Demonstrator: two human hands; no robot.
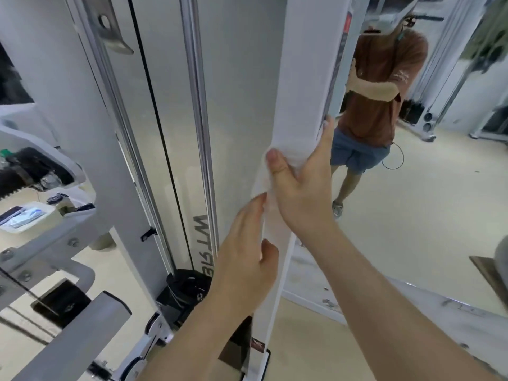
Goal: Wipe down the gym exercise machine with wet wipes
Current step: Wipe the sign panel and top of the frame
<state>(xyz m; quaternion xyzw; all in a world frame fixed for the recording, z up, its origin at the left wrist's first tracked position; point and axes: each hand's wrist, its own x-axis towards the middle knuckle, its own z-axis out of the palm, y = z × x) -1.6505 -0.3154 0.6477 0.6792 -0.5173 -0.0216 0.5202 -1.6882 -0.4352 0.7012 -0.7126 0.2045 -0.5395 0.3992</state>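
Right hand (299,193) is wrapped round the white upright post (299,78) of the exercise machine, with a crumpled wet wipe (264,188) trapped under the palm. Its thumb (277,166) lies flat on the front face, and its fingertips (327,127) hook round the far edge by the mirror. That's a firm, closed grip on the wipe, pressing it to the post.

Just below comes the left hand (244,259) — fingers curled against the post's near side, thumb on the front face, forefinger tip touching the wipe's lower edge. It grips the post itself; whether any of the wipe sits under that thumb I cannot tell.

The wipe bunches along the post's left corner, about mid-height in view, between the two hands.

Left of the post, a pale panel carries a chrome guide rod (198,105) and a thin black cable (156,105), both running down toward a black weight stack (187,290) near the floor. Further left, a white tray (50,213) sits on the machine's frame holding small items too blurred to name.

On the right, a wall mirror (412,229) shows the person's reflection (382,92) — brown shirt, blue shorts, one arm reaching to the post.
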